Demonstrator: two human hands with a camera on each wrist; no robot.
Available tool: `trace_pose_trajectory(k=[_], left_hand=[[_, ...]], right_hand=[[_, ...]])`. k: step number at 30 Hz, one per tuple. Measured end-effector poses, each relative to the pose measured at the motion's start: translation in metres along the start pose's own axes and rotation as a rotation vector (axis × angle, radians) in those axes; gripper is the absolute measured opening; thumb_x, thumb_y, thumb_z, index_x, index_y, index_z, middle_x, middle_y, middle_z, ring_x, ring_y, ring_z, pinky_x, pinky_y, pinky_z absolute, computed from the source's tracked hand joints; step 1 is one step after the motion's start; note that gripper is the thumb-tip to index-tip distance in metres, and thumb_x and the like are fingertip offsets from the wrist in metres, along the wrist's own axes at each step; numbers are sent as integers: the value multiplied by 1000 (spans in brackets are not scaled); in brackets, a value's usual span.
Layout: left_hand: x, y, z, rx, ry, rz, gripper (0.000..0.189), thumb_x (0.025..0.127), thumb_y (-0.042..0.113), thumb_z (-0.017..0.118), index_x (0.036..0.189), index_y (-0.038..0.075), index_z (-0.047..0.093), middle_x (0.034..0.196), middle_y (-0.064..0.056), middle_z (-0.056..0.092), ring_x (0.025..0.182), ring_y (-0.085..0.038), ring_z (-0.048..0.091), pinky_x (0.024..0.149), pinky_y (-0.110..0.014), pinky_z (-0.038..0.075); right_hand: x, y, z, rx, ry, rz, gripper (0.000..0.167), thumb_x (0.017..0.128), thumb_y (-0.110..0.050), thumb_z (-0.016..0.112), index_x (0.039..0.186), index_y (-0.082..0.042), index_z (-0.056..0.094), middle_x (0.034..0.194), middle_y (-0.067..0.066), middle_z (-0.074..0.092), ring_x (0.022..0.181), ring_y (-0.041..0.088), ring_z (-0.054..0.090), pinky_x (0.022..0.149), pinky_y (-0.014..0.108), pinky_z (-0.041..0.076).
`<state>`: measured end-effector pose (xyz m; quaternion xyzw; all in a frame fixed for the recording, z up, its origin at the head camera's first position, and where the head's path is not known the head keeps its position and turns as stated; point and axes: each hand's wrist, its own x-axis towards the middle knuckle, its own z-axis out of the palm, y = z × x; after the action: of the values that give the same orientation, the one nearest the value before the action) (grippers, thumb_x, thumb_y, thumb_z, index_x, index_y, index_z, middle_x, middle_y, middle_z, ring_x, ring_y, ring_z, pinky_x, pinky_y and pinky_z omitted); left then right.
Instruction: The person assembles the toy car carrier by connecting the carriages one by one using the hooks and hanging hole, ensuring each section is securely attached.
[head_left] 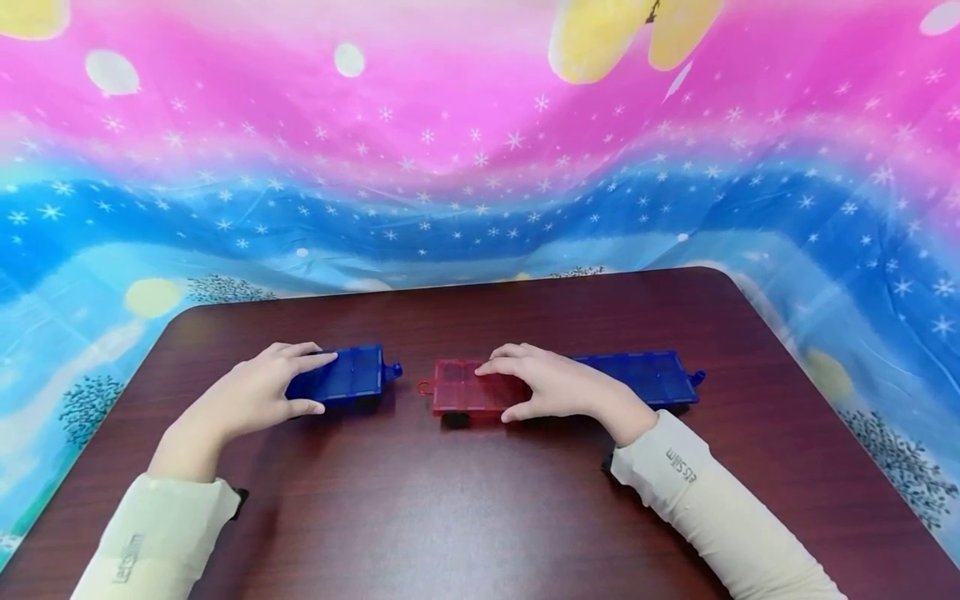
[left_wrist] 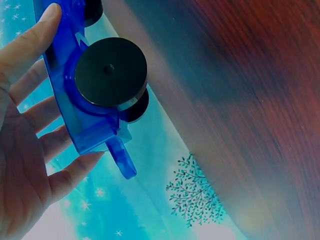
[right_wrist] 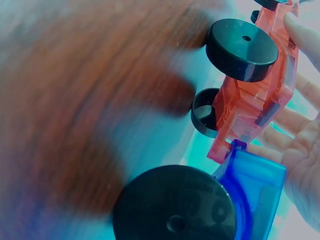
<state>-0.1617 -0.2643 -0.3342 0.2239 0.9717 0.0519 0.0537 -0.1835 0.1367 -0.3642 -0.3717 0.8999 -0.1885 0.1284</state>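
Note:
My left hand (head_left: 255, 392) grips a translucent blue toy train car (head_left: 356, 375) on the left of the table, thumb on its near side and fingers over the far side. A small hook sticks out from its right end. My right hand (head_left: 558, 385) holds a translucent red toy train car (head_left: 456, 385) the same way. Between the two cars lies a short gap, with the red loop (head_left: 425, 387) facing the blue hook. A second blue car (head_left: 648, 379) is joined behind the red one, as the right wrist view shows. Black wheels (left_wrist: 111, 72) show beneath the cars.
The dark brown wooden table (head_left: 465, 508) has rounded far corners. Behind and beside it hangs a pink and blue cloth (head_left: 450, 158) with snowflakes and small trees. The second blue car's free hook (head_left: 697, 377) points to the right.

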Motion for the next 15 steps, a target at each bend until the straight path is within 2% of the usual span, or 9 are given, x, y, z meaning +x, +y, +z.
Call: trace_pose_trajectory(k=[15], left_hand=[[-6,10,8,8,17,27,67,82,37,80,141,14,58,144,-23,52,130,-43,49,92,-64,49]], right_hand=[[0,1,0,5,0,0,64,87,-37,76,145,-26,51,151,6,45,140,27,43,107,49,46]])
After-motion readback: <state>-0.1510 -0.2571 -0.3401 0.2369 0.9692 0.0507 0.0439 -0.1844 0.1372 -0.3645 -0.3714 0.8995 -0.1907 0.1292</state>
